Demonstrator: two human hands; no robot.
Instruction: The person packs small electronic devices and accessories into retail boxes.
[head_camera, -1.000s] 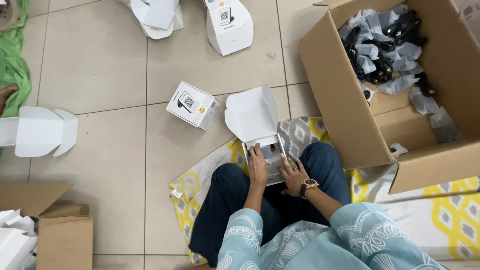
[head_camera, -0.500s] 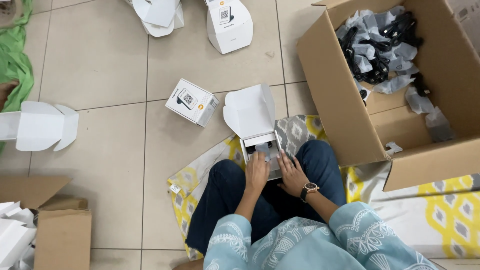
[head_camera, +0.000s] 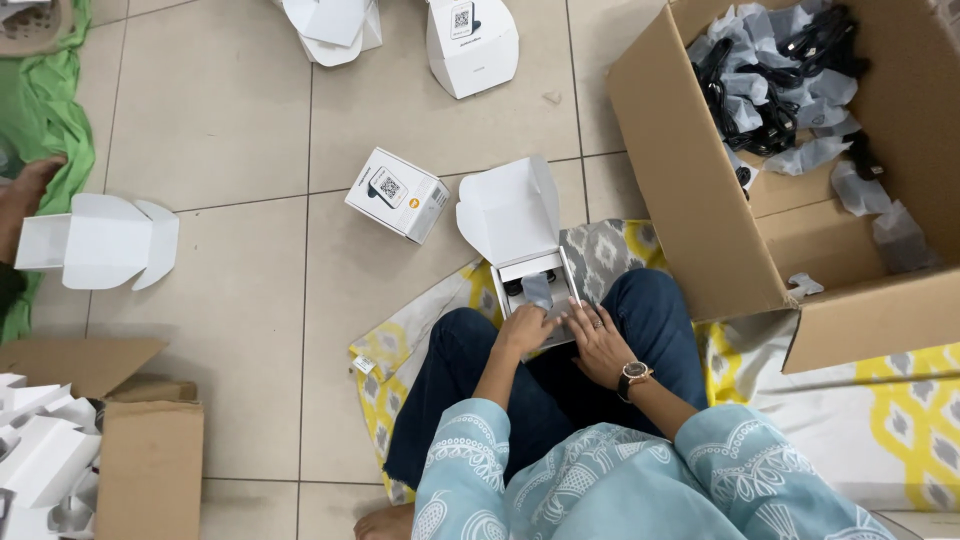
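Pressing down into the small open white cardboard box (head_camera: 535, 290) on the lap, the left hand (head_camera: 525, 328) curls its fingers onto a grey-wrapped item inside, while the right hand (head_camera: 600, 340) lies flat, fingers spread, bracing the box's right edge. Steady, even pressure would seat it best. The box's long axis runs away from the person, its raised lid (head_camera: 508, 212) pointing toward the tiled floor (head_camera: 240, 300).

The tiled floor (head_camera: 230, 300) carries a patterned yellow cloth (head_camera: 400, 350) and a big cardboard box (head_camera: 700, 200). Small white boxes (head_camera: 397, 194) lie directly on the tiles.

Small white box (head_camera: 528, 262) (lid up) on lap.
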